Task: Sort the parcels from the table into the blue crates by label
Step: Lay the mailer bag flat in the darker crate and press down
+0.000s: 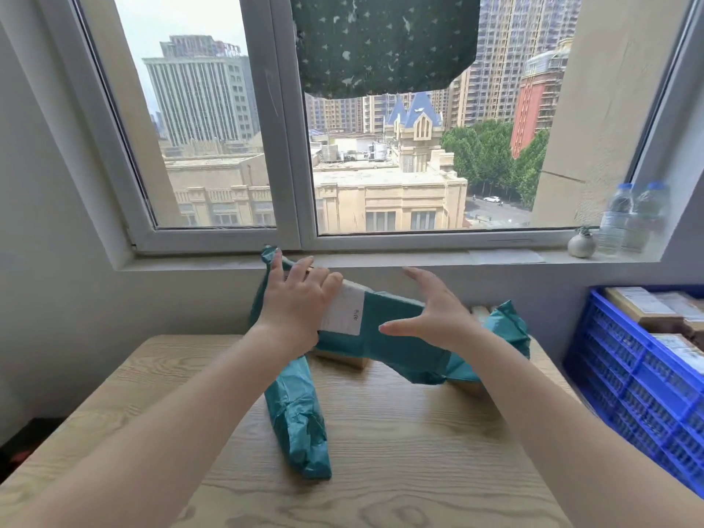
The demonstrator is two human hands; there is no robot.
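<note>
**Teal parcel held above the table, crate at the right**

Your left hand [295, 308] grips the raised teal parcel [392, 329] at its upper left end, fingers curled over the edge beside the white label [344, 312]. Your right hand [434, 314] is spread, fingers straight, against the near side of the same parcel; whether the palm actually touches it you cannot tell. The parcel slants down from left to right, above the far part of the wooden table [400, 451].

Edges and room: the table's near half is bare wood on both sides of a second teal parcel [301, 421], which lies lengthwise near the centre, one end under your left wrist. The table's far edge runs close to the wall below the windowsill [381, 259]. The blue crate [640, 379] stands just beside the table's right edge, its rim lower than your raised hand.

Around: a brown box [344, 360] sits under the lifted parcel, and another is partly hidden behind your right forearm. A further teal wrapper [506, 322] shows behind that arm. Brown labelled parcels [644, 304] already lie in the crate.

Count: at least three teal parcels, one crate in view, two water bottles [632, 219] and one small round vase [581, 243] on the sill.
</note>
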